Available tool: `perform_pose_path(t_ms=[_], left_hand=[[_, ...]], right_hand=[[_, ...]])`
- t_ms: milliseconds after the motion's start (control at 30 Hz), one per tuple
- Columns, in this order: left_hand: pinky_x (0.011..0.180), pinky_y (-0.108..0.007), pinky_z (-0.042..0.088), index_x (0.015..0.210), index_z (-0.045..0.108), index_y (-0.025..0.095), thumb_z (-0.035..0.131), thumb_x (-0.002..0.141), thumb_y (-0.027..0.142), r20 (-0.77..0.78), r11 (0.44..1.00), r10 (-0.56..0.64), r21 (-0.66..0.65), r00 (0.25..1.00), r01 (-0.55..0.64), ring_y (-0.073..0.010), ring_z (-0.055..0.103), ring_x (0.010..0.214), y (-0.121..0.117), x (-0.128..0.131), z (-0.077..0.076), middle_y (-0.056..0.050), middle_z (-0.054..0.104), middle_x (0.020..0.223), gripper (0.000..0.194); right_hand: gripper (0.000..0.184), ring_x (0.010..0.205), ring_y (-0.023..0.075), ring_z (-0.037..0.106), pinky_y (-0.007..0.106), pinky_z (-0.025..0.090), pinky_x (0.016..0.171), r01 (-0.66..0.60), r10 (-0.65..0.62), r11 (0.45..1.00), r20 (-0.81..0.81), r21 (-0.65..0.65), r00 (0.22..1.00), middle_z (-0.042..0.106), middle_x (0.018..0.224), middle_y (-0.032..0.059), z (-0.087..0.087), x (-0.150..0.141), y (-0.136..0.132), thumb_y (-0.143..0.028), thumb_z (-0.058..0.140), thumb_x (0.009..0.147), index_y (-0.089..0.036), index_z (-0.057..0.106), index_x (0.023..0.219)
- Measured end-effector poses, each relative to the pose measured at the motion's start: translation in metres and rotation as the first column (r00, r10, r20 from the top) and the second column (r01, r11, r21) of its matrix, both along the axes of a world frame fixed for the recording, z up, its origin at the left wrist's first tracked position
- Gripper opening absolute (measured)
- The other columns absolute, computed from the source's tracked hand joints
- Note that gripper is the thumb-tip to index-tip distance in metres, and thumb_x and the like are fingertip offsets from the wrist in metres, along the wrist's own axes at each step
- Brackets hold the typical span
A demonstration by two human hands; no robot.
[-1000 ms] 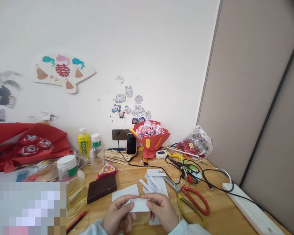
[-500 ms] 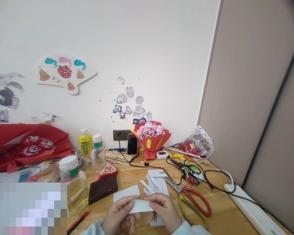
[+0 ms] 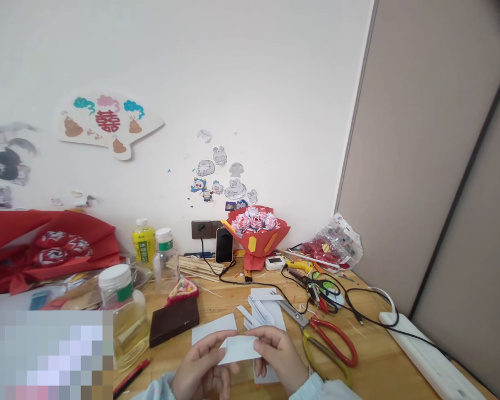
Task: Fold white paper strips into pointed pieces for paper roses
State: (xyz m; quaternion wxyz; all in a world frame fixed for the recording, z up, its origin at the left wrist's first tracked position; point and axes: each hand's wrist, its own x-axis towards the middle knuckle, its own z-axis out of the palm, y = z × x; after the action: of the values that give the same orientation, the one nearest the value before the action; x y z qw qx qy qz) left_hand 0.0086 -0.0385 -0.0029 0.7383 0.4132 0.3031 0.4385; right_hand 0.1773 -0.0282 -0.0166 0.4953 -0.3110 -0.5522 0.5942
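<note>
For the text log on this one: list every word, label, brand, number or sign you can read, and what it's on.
"囍", in red: paper fan on the wall.
"冰糖雪", next character unclear: yellow drink bottle.
Too small or blurred to read: green labels on the white-lidded jars, white digital timer, any print on the clear plastic bag.
No text visible: held white paper.

A person's long, pale blue fabric left sleeve [image 3: 157,388] reaches the wrist, its left hand [image 3: 204,361] bare. The matching pale blue fabric right sleeve [image 3: 327,390] ends in a softly wrinkled cuff [image 3: 310,385]; the right hand [image 3: 281,355] is bare too.
</note>
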Motion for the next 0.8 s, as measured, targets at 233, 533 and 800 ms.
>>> perform_pose_path(t_ms=[233,533,800], left_hand=[[0.028,-0.020,0.039,0.108,0.047,0.009,0.068,0.055,0.032,-0.031,0.999,0.030,-0.036,0.999,-0.031,-0.0164,0.055,0.030,0.0023,-0.0002,0.0009,-0.007,0.066,0.051,0.061],[0.025,-0.020,0.037,0.086,0.057,0.010,0.056,0.058,0.024,-0.073,0.993,0.088,-0.067,0.993,-0.093,-0.0173,0.053,0.026,0.0045,-0.0019,-0.0068,-0.006,0.063,0.040,0.032],[0.026,-0.020,0.036,0.075,0.054,0.014,0.058,0.060,0.039,-0.048,0.999,0.033,-0.018,0.998,-0.034,-0.0170,0.054,0.027,0.0018,0.0008,-0.0024,-0.005,0.063,0.042,0.029]], right_hand=[[0.045,0.030,0.0055,0.043,0.016,0.034,0.033,-0.036,0.036,0.999,-0.012,-0.019,0.999,0.048,0.039,-0.0054,-0.0043,0.0006,0.0037,-0.046,0.061,0.060,-0.009,0.058,0.086],[0.048,0.030,0.0057,0.044,0.016,0.034,0.033,-0.079,0.080,0.996,0.049,-0.034,0.996,0.049,0.040,-0.0047,-0.0052,-0.0016,0.0003,-0.048,0.059,0.061,-0.008,0.057,0.087],[0.049,0.033,0.0055,0.043,0.017,0.036,0.035,-0.071,0.072,0.997,0.049,-0.025,0.996,0.049,0.044,-0.0042,-0.0060,-0.0010,0.0009,-0.051,0.058,0.060,-0.009,0.058,0.086]])
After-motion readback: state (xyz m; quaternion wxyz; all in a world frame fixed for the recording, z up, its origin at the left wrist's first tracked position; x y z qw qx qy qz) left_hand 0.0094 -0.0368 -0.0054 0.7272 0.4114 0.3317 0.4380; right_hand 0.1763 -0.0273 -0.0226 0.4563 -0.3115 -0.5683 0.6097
